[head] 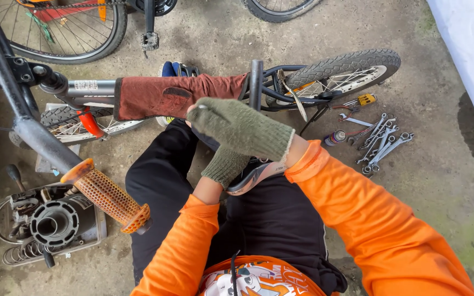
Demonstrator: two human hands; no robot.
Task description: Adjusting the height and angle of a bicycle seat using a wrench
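Observation:
A small bicycle lies across the concrete floor in front of me, its frame tube wrapped in a reddish-brown pad (171, 96). Both my hands wear green knit gloves. My right hand (242, 129) lies over the top of a black and grey saddle (253, 174), fingers curled over its far end. My left hand (223, 164) grips the same saddle from the near side, below the right hand. A black post (255, 82) rises just behind my hands. Most of the saddle is hidden by the gloves.
A handlebar with an orange rubber grip (108, 197) juts in at the left. Several wrenches (379, 142) and a small can (334, 137) lie on the floor at right. An engine part on a tray (50, 222) sits at left. A second bicycle's wheel (67, 33) stands behind.

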